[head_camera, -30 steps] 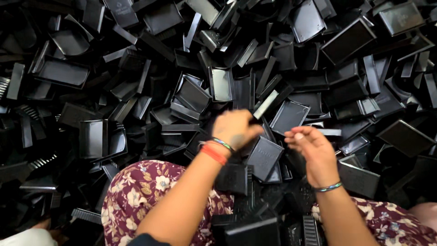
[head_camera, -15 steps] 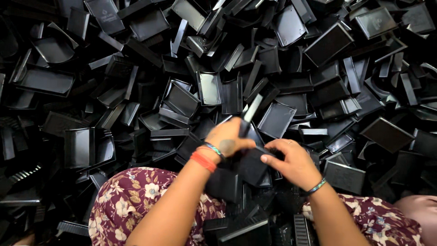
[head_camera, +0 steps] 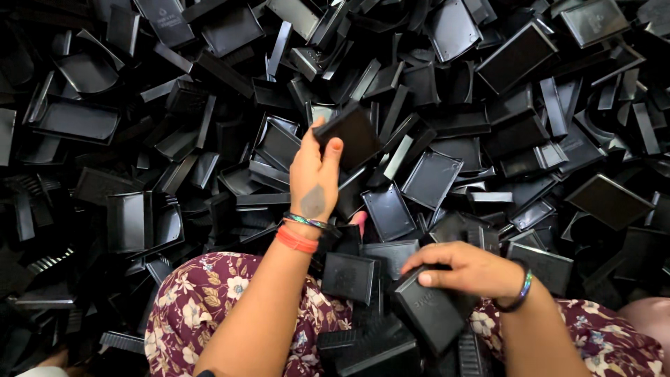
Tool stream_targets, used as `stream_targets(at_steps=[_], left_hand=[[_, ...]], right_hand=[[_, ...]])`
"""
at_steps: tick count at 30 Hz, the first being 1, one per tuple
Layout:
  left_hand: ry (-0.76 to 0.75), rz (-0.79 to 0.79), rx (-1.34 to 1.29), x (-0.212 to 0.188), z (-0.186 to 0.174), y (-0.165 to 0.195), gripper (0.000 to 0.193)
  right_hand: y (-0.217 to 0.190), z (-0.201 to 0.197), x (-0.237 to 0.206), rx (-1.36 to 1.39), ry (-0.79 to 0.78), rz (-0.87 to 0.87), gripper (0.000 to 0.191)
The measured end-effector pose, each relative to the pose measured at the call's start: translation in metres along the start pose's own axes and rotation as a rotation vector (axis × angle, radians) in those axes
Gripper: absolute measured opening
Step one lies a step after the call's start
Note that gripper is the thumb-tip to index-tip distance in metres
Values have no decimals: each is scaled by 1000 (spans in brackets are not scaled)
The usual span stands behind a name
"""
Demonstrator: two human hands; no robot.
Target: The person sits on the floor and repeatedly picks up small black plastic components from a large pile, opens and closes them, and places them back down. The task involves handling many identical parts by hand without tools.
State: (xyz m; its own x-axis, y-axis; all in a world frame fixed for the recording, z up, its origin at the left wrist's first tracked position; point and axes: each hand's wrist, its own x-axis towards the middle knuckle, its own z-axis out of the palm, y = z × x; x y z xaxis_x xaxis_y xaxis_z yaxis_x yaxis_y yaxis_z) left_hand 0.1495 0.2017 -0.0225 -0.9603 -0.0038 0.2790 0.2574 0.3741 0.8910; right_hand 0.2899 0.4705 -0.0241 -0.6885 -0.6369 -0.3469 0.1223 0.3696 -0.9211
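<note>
My left hand (head_camera: 315, 178) is raised over the heap and grips a small black rectangular plastic tray (head_camera: 351, 134) by its near edge, tilted. An orange band and a shiny bangle sit on that wrist. My right hand (head_camera: 466, 269) is low at the centre right, fingers closed on another black plastic tray (head_camera: 427, 315) that rests among a small stack of similar trays (head_camera: 349, 276) between my knees. A dark bangle circles the right wrist.
A deep heap of several black plastic trays and lids (head_camera: 488, 105) fills the whole view, lying at all angles. My legs in maroon flowered cloth (head_camera: 209, 300) frame the bottom. A bare knee (head_camera: 645, 324) shows at the lower right.
My left hand has lifted away from the right one and risen over the heap with a tray. My right hand dropped toward my lap onto another tray.
</note>
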Motion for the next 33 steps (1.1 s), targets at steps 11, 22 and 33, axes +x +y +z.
stream_targets(at_steps=[11,22,33], left_hand=[[-262,-273,-1228,-1,-23,28,52],[-340,-379,-1700,-7,-9,38,35],[-103,-783,-1342,-9,43,10,54]], right_hand=[[-12,45,49,-457,574,-51,16],[-34,56,113,-522,377,-14,48],[37,22,38,309,1169,-255,9]])
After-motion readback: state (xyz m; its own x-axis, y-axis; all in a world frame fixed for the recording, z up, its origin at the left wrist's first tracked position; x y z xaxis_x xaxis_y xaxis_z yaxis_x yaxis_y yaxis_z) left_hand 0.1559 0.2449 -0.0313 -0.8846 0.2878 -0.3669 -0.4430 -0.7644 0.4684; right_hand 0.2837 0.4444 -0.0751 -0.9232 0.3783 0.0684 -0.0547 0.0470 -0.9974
